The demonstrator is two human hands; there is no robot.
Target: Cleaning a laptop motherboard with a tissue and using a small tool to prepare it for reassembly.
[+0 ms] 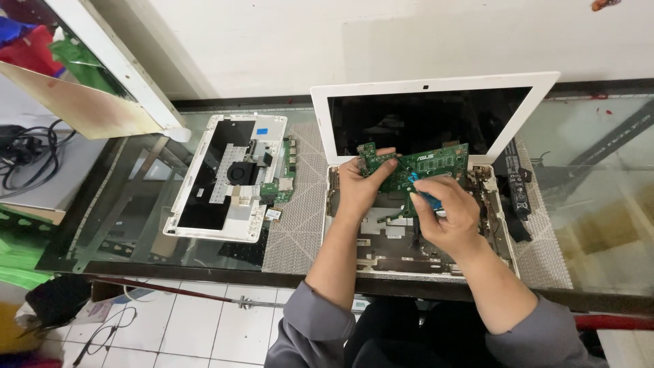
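left hand (359,185) closed on the left end of a green circuit board (417,170), thumb under, fingers curled over its top edge. board held tilted up, just above the open base of a white laptop (436,102) with a dark screen.

right hand (446,211) pinched shut around a small blue-handled tool (428,197), tip pressed to the lower middle of the green board. both wrists come in from grey sleeves (310,327) at the near edge.

under the board: the laptop's opened base shell (402,255), bare metal and grey plates showing, keyboard cover removed. screen stands upright behind the board, thin white bezel, unlit.

the laptop sits on a grey patterned mat (296,225) on a glass-topped table (599,218).

left of the laptop, on the glass: a second white laptop casing (218,180) lying flat, inside up, black fan and a small green board strip visible along its right side.

right of the laptop, just beside its hinge: a long black battery pack (516,185) lying lengthwise on the mat.

far left of the laptop: a tilted white-framed panel (109,65) leaning over the table corner, black cables (24,153) beyond it.

below the laptop, past the table edge: white floor tiles (204,327).
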